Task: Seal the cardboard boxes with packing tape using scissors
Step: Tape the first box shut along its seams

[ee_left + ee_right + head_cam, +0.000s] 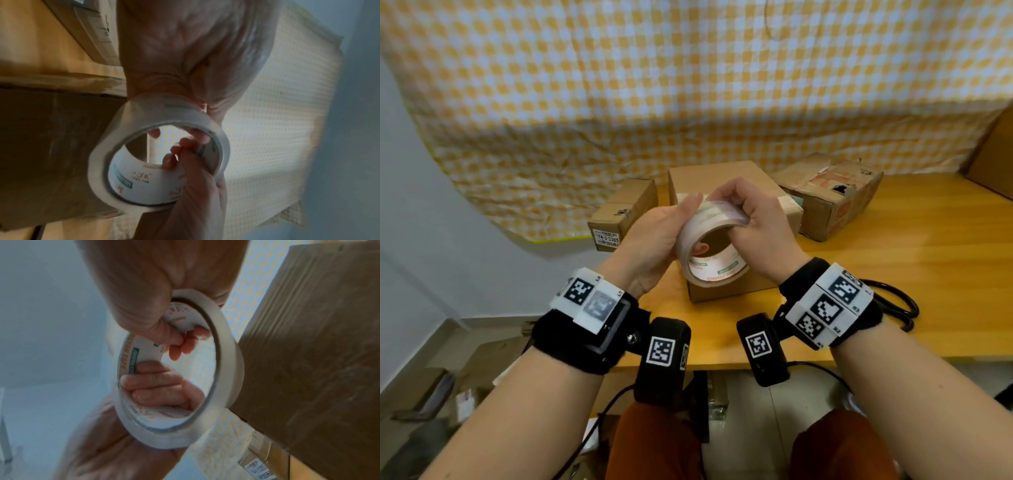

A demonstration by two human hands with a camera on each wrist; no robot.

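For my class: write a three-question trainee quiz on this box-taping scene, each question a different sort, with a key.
1. True or false: both hands hold the tape roll.
2. Which box lies right under the roll? A) the middle box B) the torn box C) the small labelled box
3. Fill in: the black-handled scissors lie on the ____, beside the right wrist.

Key: 1 true: left hand and right hand both grip it. 2 A. 3 table.

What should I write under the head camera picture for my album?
Both hands, left hand and right hand, grip a roll of packing tape above the middle cardboard box.
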